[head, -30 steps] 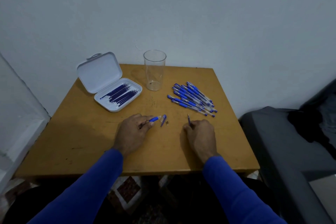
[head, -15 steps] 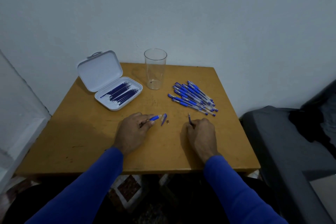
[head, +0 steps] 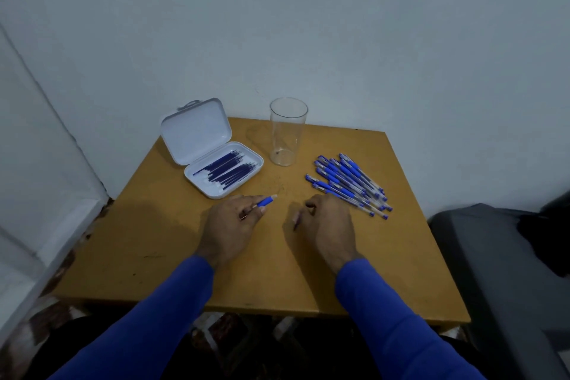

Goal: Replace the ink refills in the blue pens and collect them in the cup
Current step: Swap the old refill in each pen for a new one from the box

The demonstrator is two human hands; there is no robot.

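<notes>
Left hand grip around pen barrel.

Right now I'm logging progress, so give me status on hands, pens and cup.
Left hand grips pen barrel. Right hand curled, contents unclear. Cup empty. Pen pile beside right hand, nothing blocking.

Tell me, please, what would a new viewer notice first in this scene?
Probably the heap of blue pens at the table's right, and the open white case of refills at the left. Between them, at the back, stands an empty clear cup; nearer, the left hand grips a pen barrel.
</notes>
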